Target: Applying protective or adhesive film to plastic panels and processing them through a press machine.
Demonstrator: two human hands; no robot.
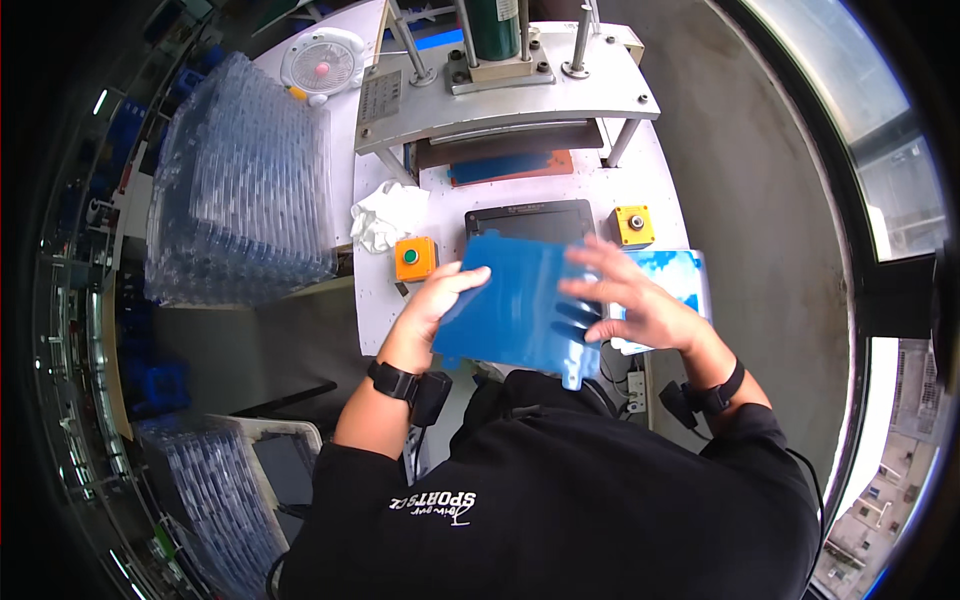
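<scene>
A blue, glossy flat sheet point(508, 305) with small tabs along its edges is held up in front of my body. My left hand point(440, 300) grips its left edge, thumb on top and the other fingers mostly underneath. Over the sheet's right edge, my right hand point(635, 300) has its fingers spread apart and slightly blurred; whether they touch the sheet I cannot tell. Just beyond the sheet lies a black rectangular fixture point(535, 220), partly hidden by it. More blue-and-white glossy sheets point(680, 280) lie on the table behind my right hand.
A metal press point(510, 100) stands at the back, a blue-and-orange piece point(510, 167) under it. Orange button box point(416, 259) and yellow button box point(633, 226) flank the fixture. White cloth point(388, 215), fan point(322, 66) and tall stacks of clear plastic trays point(245, 185) are leftward.
</scene>
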